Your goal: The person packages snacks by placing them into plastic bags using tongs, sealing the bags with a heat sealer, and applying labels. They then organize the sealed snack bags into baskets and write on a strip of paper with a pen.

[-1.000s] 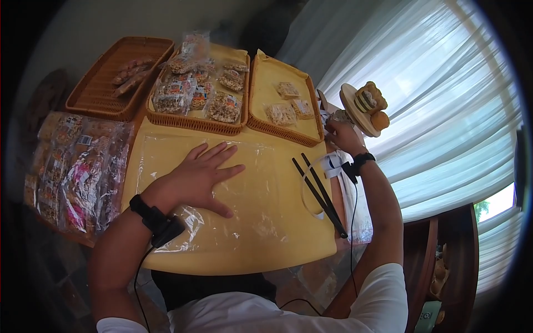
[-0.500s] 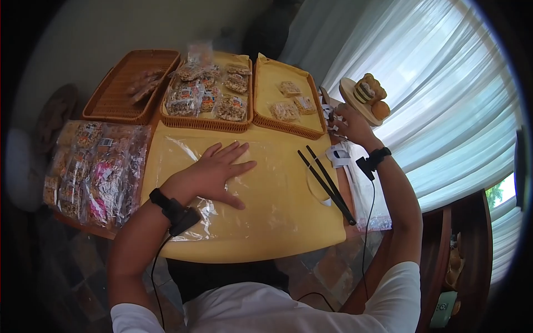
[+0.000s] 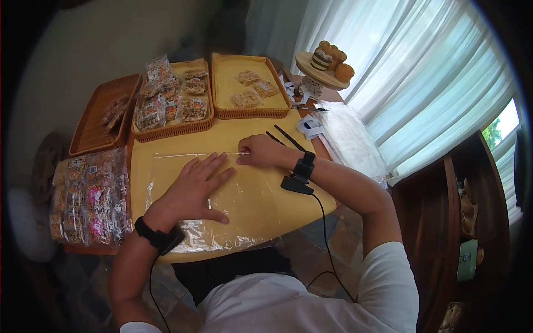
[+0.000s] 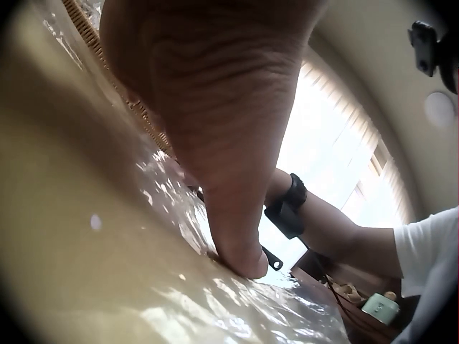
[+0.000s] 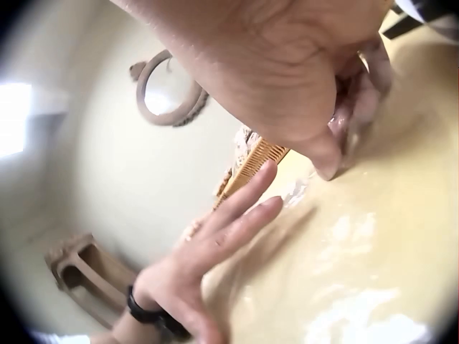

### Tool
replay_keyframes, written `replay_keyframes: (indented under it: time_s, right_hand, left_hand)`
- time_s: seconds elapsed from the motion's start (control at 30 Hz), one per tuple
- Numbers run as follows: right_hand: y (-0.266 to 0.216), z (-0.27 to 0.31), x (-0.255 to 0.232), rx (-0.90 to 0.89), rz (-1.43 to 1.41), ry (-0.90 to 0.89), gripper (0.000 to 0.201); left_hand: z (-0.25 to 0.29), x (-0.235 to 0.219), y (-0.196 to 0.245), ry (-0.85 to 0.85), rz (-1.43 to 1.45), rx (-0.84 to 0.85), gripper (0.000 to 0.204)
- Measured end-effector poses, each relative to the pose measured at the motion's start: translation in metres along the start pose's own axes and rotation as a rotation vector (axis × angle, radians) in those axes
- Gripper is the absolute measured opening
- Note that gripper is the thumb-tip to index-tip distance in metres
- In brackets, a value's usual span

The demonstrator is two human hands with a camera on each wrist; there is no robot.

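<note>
A large clear plastic bag [image 3: 252, 194] lies flat on the yellow cloth [image 3: 311, 205] in front of the person. The left hand [image 3: 197, 191] rests on it with fingers spread and thumb out to the side; in the left wrist view the thumb [image 4: 247, 251] touches the shiny film. At the bag's far edge, the right hand [image 3: 265, 151] has its fingers curled and pinches the film. From the right wrist, the thumb [image 5: 326, 154] and bent fingers come together low over the surface. Black tongs [image 3: 290, 137] lie just beyond this hand, partly hidden by it.
Wicker trays stand along the back: one with packaged snacks [image 3: 194, 110], one with a few clear packets [image 3: 246, 100], one darker tray [image 3: 89, 130]. Bagged snacks [image 3: 91, 200] lie at left. A cake stand [image 3: 311, 69], white ribbon [image 3: 310, 127] and plastic stack [image 3: 350, 136] are at right.
The right hand has come from beside the cake stand to the bag's far edge, where it pinches the film. The left hand stays spread on the bag. The head view has shifted.
</note>
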State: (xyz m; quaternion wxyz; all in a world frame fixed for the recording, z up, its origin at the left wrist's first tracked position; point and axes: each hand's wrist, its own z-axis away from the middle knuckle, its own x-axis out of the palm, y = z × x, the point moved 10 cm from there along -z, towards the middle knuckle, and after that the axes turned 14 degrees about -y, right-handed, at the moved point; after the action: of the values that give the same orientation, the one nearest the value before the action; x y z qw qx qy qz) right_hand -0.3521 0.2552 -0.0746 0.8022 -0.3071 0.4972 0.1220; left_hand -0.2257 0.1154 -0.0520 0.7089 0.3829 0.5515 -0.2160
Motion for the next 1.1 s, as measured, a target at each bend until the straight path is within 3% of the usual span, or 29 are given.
replay_keyframes:
  time_s: [0.1,0.17,0.23,0.3,0.4,0.57,0.77,0.97,1.07,1.1]
  right_hand:
    - [-0.002,0.018,0.001,-0.027,-0.131,-0.092,0.035]
    - [0.012,0.055,-0.025,-0.047,-0.373,0.073,0.024]
    - [0.035,0.108,-0.061,-0.04,-0.38,0.242,0.015]
    - [0.097,0.169,-0.085,0.177,-0.603,0.289,0.014]
    - [0.204,0.272,-0.122,0.298,-0.665,0.572,0.018]
    - [0.365,0.401,-0.108,0.551,-0.661,0.738,0.019]
    - [0.445,0.418,-0.055,0.626,-0.73,0.727,0.021]
    - [0.458,0.407,-0.037,0.638,-0.715,0.719,0.023]
    - [0.468,0.406,-0.034,0.785,-0.582,0.609,0.032]
    - [0.446,0.403,-0.06,0.784,-0.14,0.733,0.039]
  left_hand:
    - [0.011,-0.001,0.002,0.002,-0.008,-0.033,0.117]
    - [0.022,-0.013,0.005,0.019,0.028,-0.079,0.108]
    - [0.041,-0.024,0.003,0.078,0.016,-0.134,0.103]
    - [0.061,-0.033,-0.003,0.147,0.051,-0.22,0.094]
    - [0.077,-0.016,-0.013,0.148,0.118,-0.28,0.095]
    - [0.077,0.018,-0.023,0.068,0.147,-0.344,0.095]
    - [0.074,0.023,-0.027,0.02,0.139,-0.393,0.095]
    - [0.072,0.023,-0.028,0.019,0.146,-0.408,0.094]
    - [0.072,0.022,-0.027,0.02,0.142,-0.411,0.094]
    - [0.072,0.022,-0.027,0.022,0.134,-0.416,0.094]
